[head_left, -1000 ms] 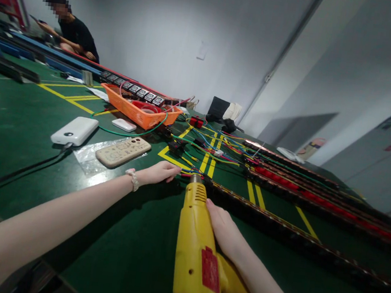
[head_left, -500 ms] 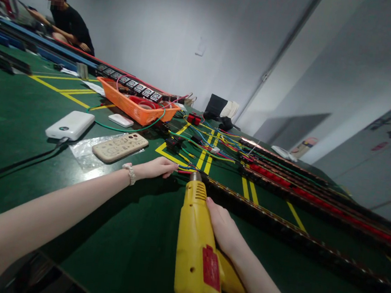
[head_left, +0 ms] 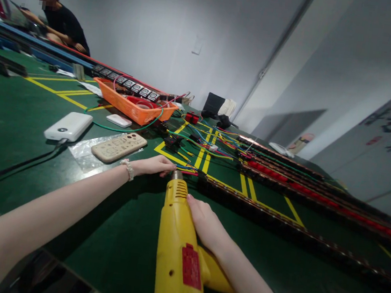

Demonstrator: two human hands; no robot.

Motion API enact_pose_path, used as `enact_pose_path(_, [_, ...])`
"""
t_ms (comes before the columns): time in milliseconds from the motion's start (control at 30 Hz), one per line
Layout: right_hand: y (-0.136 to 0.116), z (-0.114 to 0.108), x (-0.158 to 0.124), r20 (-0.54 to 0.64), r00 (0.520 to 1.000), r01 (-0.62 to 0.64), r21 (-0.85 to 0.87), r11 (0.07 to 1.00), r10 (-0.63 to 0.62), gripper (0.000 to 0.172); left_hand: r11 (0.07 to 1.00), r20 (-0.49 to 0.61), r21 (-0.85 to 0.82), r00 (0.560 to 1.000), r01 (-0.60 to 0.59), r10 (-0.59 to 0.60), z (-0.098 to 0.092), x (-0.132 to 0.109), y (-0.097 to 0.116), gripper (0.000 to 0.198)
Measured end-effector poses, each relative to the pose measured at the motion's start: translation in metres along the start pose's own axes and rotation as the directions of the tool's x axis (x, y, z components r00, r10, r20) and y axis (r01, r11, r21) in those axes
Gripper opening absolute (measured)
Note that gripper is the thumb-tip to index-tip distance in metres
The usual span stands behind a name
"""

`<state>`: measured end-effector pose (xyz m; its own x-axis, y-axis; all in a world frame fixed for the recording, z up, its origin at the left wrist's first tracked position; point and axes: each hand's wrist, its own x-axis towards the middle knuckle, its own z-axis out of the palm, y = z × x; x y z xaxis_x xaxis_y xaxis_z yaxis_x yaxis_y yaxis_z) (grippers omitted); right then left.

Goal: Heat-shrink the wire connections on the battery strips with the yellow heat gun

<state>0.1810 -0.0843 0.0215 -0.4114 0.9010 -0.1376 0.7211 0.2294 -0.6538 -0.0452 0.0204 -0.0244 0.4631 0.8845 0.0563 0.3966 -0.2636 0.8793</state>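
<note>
A bunch of coloured wires (head_left: pixel 188 169) is gripped at its near end by the left hand (head_left: pixel 158 165), whose fingers are drawn closed around it; the exact pinch is partly hidden. By the right hand (head_left: pixel 204 220), a yellow heat gun (head_left: pixel 177 243) is held in a full, closed grasp, with its metal nozzle (head_left: pixel 177 175) pointed at the wires just beside the left fingertips (whether hot air is being blown cannot be told). The wires lie above the green table (head_left: pixel 114 236), between the left hand and the end of a long dark strip (head_left: pixel 255 205), to which they appear to be joined.

As far as can be judged, the work is in mid-course: the wires are gathered and the tool is brought up to them, but neither has yet been released. Whether any part of the bunch is finished cannot be made out at this size. Farther back, more loose cables (head_left: pixel 212 148) are left unheld near other strips (head_left: pixel 283 177); their state is also unclear. To the left of the cables, an orange basket (head_left: pixel 140 116) is placed, with a patterned phone (head_left: pixel 119 148) nearer the left wrist.
</note>
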Motion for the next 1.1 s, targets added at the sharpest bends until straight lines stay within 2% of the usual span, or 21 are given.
enact_pose_path(267, [0.007,-0.003,0.002,-0.005,1.000,0.028,0.035,0.999,-0.028,0.057,1.000,0.016,0.016,1.000,-0.018,0.017,-0.001,0.002,-0.002,0.053])
enact_pose_path(700, [0.036,-0.029,-0.011,-0.064,0.992,-0.110,0.045,0.993,0.112,0.056,0.997,-0.003,0.053,0.999,-0.049,0.050,0.001,-0.005,0.014,0.050])
enact_pose_path(933, [0.029,-0.030,-0.015,-0.077,0.991,-0.109,0.020,0.994,0.110,0.059,0.996,-0.096,0.067,0.993,-0.061,0.067,0.007,-0.006,0.016,0.051])
enact_pose_path(1100, [0.014,-0.015,-0.010,-0.069,0.997,-0.044,-0.003,0.999,0.043,0.060,0.995,-0.114,0.084,0.992,-0.051,0.060,0.008,-0.006,0.016,0.056])
